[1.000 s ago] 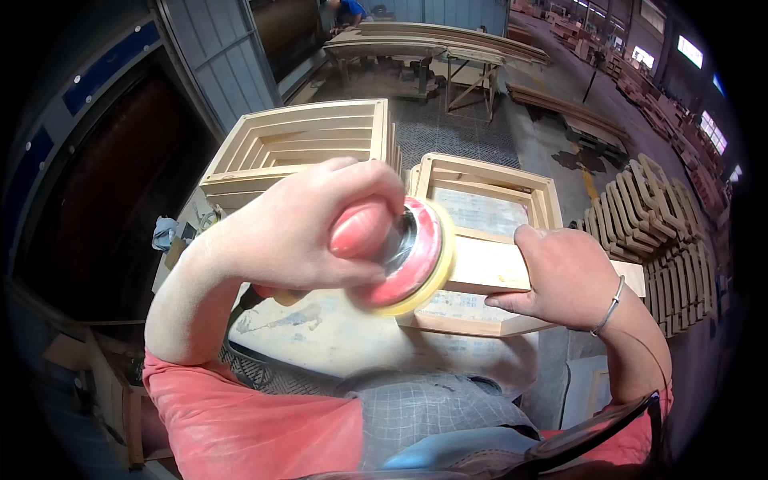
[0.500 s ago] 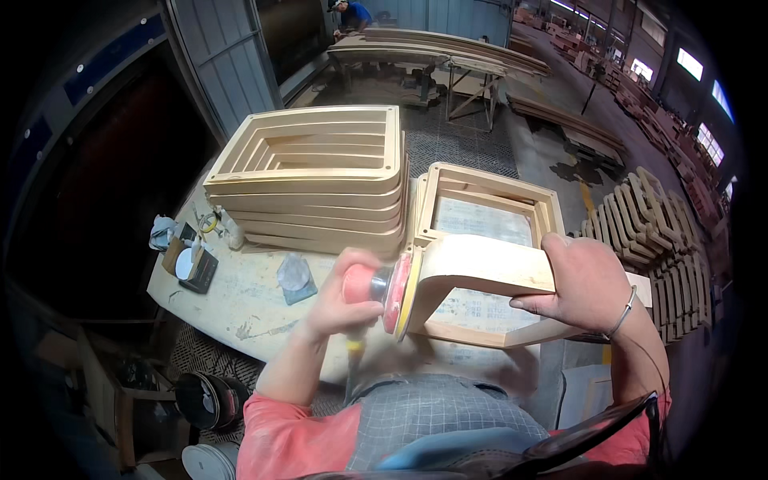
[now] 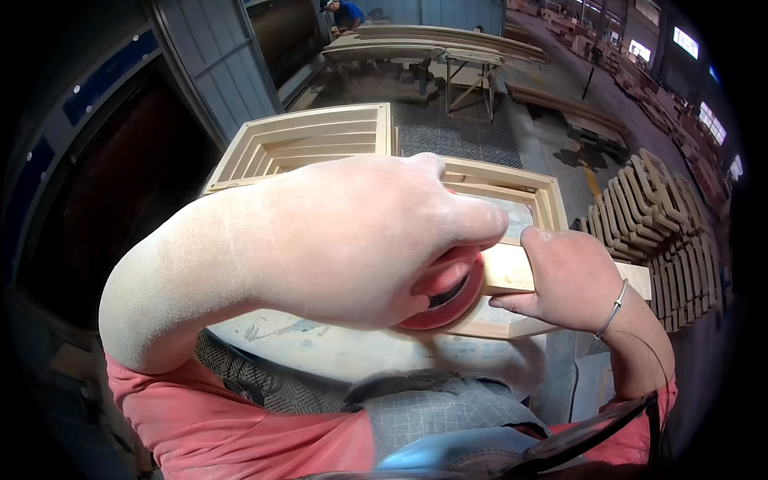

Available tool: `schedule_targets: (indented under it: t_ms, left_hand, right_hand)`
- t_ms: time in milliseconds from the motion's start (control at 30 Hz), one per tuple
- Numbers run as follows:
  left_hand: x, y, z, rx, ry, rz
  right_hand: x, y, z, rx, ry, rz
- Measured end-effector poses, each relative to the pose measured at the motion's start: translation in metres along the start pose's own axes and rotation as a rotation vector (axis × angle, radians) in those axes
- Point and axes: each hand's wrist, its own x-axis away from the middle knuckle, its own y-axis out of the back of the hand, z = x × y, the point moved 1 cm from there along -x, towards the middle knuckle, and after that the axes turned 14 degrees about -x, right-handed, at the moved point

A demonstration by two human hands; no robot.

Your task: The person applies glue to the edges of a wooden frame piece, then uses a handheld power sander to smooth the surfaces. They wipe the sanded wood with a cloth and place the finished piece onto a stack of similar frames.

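Observation:
My left hand (image 3: 376, 228) is closed around a red disc sander (image 3: 448, 308), and its forearm reaches across the view from the left. The hand hides much of the tool. The sander is against or just over the near left part of a pale wooden frame (image 3: 507, 268); the contact itself is hidden. My right hand (image 3: 570, 276) grips that frame on its right side, thumb toward the sander. Another wooden frame (image 3: 500, 174) lies just beyond. To the left, a stack of wooden frames (image 3: 383, 128) is partly covered by my left arm.
Under the frames is a pale worktable (image 3: 292, 342). Curved wooden parts (image 3: 640, 208) are piled at the right. Long boards (image 3: 448, 38) lie on a trestle at the back, where another person (image 3: 349, 14) is. A metal panel (image 3: 210, 60) stands at the far left.
My left hand has swung the sander from the frame's left end up and over, to the right, with the forearm now raised across the view. My right hand keeps its grip, slightly further left.

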Motion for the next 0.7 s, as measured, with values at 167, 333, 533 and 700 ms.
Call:
schedule_targets:
  t_ms: [167,333,533,700]
  left_hand:
    - [-0.002,-0.005,0.001,0.018,-0.021,-0.079]
    - [0.026,-0.038,0.033,0.155,-0.007,-0.237]
    - [0.057,-0.135,0.064,0.645,-0.016,-0.663]
    - [0.047,-0.232,0.059,0.972,0.007,-0.914]
  right_hand:
    - [-0.001,-0.001,0.004,0.001,0.011,0.019]
    - [0.003,-0.002,0.005,0.002,0.009,0.011]
    - [-0.001,-0.006,0.004,-0.001,-0.025,-0.022]
    - [0.001,-0.008,0.002,0.043,-0.030,-0.067]
